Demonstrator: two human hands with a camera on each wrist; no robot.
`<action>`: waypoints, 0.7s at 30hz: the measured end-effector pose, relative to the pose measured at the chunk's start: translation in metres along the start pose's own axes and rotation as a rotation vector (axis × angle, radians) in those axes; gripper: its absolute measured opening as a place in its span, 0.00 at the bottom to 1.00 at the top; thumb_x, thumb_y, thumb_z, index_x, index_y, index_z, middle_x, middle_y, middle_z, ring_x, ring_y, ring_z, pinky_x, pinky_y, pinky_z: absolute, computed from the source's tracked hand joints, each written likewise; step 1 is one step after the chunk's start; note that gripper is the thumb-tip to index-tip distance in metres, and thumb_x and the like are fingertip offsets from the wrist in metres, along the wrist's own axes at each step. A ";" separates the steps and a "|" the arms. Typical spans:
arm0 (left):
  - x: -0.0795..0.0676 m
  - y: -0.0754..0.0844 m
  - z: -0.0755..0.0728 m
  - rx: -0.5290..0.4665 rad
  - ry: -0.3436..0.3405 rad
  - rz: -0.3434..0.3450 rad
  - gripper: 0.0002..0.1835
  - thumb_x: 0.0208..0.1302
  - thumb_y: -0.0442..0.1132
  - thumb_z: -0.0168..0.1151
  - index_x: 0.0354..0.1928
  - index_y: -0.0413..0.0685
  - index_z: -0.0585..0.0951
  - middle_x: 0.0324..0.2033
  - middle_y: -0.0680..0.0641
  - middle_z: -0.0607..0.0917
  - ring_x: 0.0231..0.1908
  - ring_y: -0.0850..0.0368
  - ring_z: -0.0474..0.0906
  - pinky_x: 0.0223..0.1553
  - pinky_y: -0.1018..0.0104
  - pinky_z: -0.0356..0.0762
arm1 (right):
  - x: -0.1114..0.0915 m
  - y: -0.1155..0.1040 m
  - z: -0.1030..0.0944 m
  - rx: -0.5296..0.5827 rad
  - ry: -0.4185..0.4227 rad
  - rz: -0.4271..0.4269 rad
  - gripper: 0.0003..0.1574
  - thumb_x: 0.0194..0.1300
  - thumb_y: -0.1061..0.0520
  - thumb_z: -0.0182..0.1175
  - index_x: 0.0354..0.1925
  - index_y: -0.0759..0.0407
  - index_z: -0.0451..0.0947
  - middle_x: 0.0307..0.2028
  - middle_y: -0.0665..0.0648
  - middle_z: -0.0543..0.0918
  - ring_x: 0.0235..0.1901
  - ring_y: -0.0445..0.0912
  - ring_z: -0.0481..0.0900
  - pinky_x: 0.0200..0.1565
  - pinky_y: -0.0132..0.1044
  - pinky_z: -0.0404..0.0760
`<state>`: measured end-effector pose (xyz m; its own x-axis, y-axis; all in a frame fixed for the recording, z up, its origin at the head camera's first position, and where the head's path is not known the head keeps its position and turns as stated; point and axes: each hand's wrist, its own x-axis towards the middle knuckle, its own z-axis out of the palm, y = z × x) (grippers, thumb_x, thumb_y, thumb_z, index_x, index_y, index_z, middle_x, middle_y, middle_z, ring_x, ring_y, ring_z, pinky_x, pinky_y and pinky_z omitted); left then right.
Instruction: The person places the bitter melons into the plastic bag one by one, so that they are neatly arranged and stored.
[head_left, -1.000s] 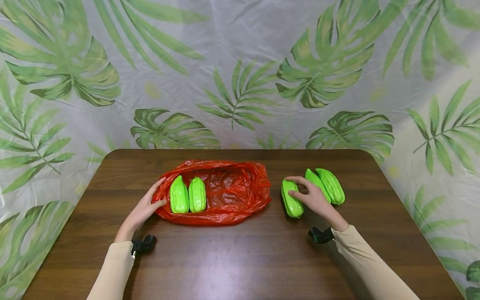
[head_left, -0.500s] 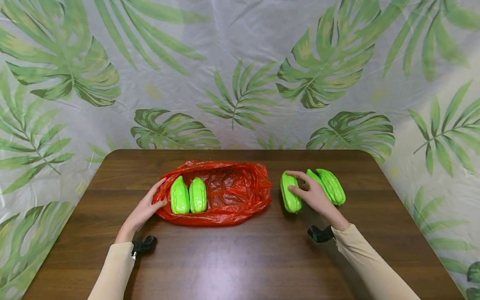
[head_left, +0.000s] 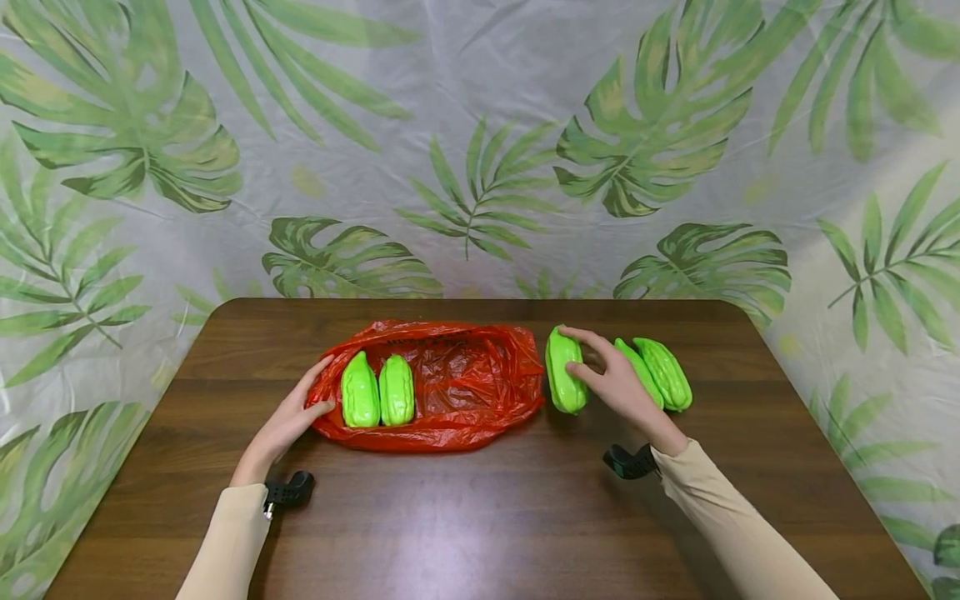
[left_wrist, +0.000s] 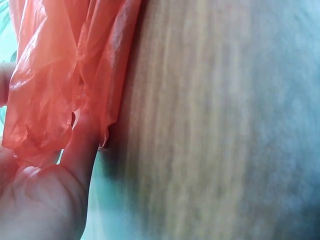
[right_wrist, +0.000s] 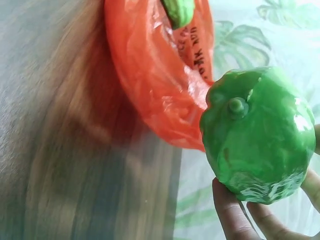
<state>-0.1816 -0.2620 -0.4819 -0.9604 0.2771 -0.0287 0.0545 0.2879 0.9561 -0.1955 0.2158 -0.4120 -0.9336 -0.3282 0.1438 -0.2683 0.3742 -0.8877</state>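
Observation:
My right hand (head_left: 621, 385) grips a bright green, ridged bitter melon (head_left: 566, 375) just right of the bag, thumb on its near side. In the right wrist view the melon's stem end (right_wrist: 239, 107) faces the camera, with fingers around it. An open red plastic bag (head_left: 465, 437) lies on the table at left of centre. Two bitter melons, a left one (head_left: 361, 392) and a right one (head_left: 396, 392), lie side by side in its left half. At the bag's left end, my left hand (head_left: 287, 423) holds the rim, its thumb showing through the plastic (left_wrist: 47, 75).
Another two bitter melons, one nearer (head_left: 639, 371) and one farther right (head_left: 664, 375), lie together on the table behind the right hand. The brown wooden table (head_left: 450, 533) ends at a leaf-patterned curtain (head_left: 480, 275). Black cameras sit on both wrists.
The right hand has carried its bitter melon up and left, away from the other two and close to the bag's right end. The left hand and the bag have stayed in place.

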 end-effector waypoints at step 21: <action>0.000 0.000 0.000 0.008 -0.003 0.000 0.39 0.67 0.29 0.51 0.75 0.44 0.45 0.71 0.32 0.45 0.68 0.33 0.44 0.64 0.36 0.47 | 0.013 -0.024 0.027 0.054 -0.009 -0.036 0.31 0.68 0.57 0.58 0.68 0.54 0.65 0.67 0.59 0.63 0.58 0.59 0.71 0.46 0.46 0.79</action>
<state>-0.1821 -0.2621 -0.4824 -0.9597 0.2793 -0.0298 0.0563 0.2951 0.9538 -0.1944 0.1787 -0.4004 -0.9215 -0.3480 0.1724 -0.2879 0.3145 -0.9045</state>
